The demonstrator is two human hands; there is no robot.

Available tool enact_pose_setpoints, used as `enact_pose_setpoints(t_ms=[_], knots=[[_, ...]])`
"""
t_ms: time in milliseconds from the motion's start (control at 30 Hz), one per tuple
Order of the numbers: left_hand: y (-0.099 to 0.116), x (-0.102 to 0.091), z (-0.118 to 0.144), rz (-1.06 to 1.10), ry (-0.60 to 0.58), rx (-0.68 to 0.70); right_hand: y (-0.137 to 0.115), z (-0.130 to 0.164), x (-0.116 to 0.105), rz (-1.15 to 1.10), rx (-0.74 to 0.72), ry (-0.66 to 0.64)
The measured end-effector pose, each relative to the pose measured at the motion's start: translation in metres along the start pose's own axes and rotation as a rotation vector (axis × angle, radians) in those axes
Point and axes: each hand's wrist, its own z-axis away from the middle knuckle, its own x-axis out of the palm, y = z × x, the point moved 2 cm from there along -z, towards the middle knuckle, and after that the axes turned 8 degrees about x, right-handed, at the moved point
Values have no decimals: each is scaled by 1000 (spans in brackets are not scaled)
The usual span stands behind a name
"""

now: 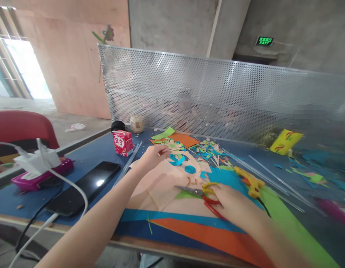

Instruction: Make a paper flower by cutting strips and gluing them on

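My right hand (221, 197) is closed on the scissors (207, 195), which have red and yellow handles. Their grey blades point left over pale peach paper (158, 186) and a green scrap (186, 194). Farther up the table, the fingers of my left hand (155, 154) are pinched together at the near-left edge of a paper flower (174, 144) with cream petals and a green middle. What lies between those fingertips is too small to make out. Blue paper cutouts (190, 169) lie on the peach paper between my hands.
A yellow glue gun (252, 182) lies right of the blue paper, near clear sticks (262, 175). Colored scraps (208, 149) spread toward a perforated metal screen (172, 89). At left are a black phone (83, 188), a purple power strip (44, 176) and a red box (122, 143).
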Motion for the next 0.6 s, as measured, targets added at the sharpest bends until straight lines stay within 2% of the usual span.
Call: enact_pose_setpoints(t_ms=[167,267,367,467,600], knots=[[6,-5,-1,34,100,12,-3,1,0,154,41,124],[11,-10,0,21,180,34,5,7,-7,258,62,291],[18,-13,0,52,246,63,11,12,-26,318,82,488],[22,-15,0,250,301,46,5,11,-48,351,163,594],[25,-17,0,625,352,-17,-11,1,-64,291,148,554]])
